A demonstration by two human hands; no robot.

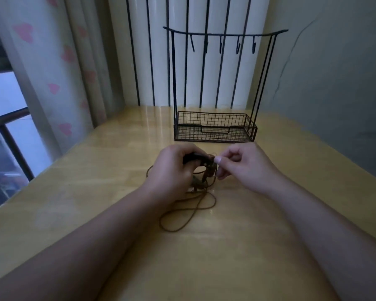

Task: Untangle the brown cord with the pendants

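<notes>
Slack brown cord (187, 216) is looping over the tabletop (74, 192); left hand (172, 168) is gripping a dark pendant (193, 157), right hand (245, 164) is pinching a strand and should be teasing gently.

**Materials and finishes on a wooden table by a window**

The table (78, 192) looks like pale wood with a smooth, glossy varnish that throws back streaks of light. The brown cord (182, 222) lying on it appears thin, matt and fibrous, like waxed cotton or leather string. A small dark piece (192, 157) held in the left hand (172, 170) looks smooth and slightly shiny; its material cannot be told. The wire rack (215, 129) at the back is thin black metal with a matt finish, its basket a fine mesh. The curtain (59, 72) is soft, light cloth printed with pink hearts. The wall (334, 83) is matt painted plaster with a crack.
</notes>
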